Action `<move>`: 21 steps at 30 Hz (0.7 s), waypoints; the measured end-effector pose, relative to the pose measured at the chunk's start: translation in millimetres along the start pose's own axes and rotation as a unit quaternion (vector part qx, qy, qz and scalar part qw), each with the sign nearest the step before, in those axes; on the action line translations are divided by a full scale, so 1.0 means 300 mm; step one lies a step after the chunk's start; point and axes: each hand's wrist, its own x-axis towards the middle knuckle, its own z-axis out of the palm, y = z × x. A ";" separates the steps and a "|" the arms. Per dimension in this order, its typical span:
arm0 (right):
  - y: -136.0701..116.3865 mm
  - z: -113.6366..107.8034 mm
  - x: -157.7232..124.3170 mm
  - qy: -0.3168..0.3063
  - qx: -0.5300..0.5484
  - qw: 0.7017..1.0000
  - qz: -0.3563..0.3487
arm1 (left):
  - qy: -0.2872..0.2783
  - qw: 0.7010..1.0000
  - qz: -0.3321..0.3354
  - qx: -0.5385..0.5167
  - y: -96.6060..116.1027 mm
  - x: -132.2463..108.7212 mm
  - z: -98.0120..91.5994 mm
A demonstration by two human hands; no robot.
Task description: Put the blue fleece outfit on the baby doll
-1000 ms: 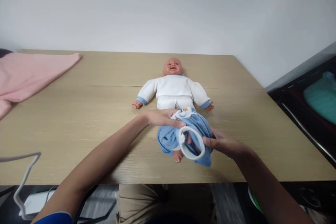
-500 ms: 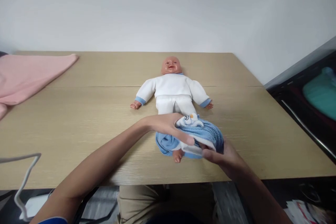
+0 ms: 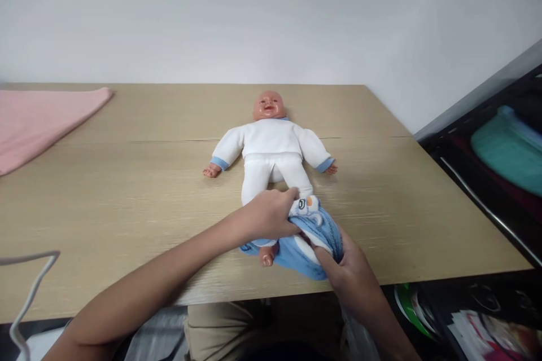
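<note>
A baby doll in a white top and white trousers lies on its back on the wooden table, head toward the wall. Blue trousers with a small animal patch are bunched around the doll's lower legs near the table's front edge. One bare foot sticks out below them. My left hand grips the blue trousers at their top left. My right hand grips them at the lower right. Both hands are closed on the fabric.
A pink cloth lies at the table's far left. A white wire hanger shows at the lower left. At the right stands a dark rack holding a teal item. My lap shows under the table edge.
The blue trousers have slid down the doll's legs toward me, uncovering the white trousers. Both hands moved toward the table's front edge with the fabric.
</note>
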 end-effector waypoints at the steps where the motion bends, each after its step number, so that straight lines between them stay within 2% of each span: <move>1: 0.013 -0.002 -0.006 0.012 -0.032 0.999 0.003 | -0.015 1.000 -0.003 0.025 0.002 -0.001 0.003; 4: 0.050 -0.007 -0.014 0.065 -0.132 0.989 -0.008 | -0.031 0.997 0.014 0.067 0.010 -0.004 0.012; 6: 0.070 -0.005 -0.013 0.098 -0.176 0.978 -0.045 | -0.027 0.996 0.024 0.077 0.013 -0.004 0.019; 12: 0.099 0.018 -0.001 0.212 -0.196 0.943 -0.164 | -0.011 0.998 0.010 0.058 0.016 0.004 0.040; 14: 0.101 0.020 -0.001 0.206 -0.168 0.950 -0.163 | -0.003 0.999 0.006 0.050 0.013 0.007 0.044; 18: 0.113 0.013 0.003 0.128 -0.101 0.984 -0.073 | -0.013 1.000 0.004 0.008 -0.004 0.015 0.052; 21: 0.139 0.011 0.018 0.088 -0.026 0.995 -0.041 | -0.002 0.999 0.004 -0.039 -0.026 0.022 0.061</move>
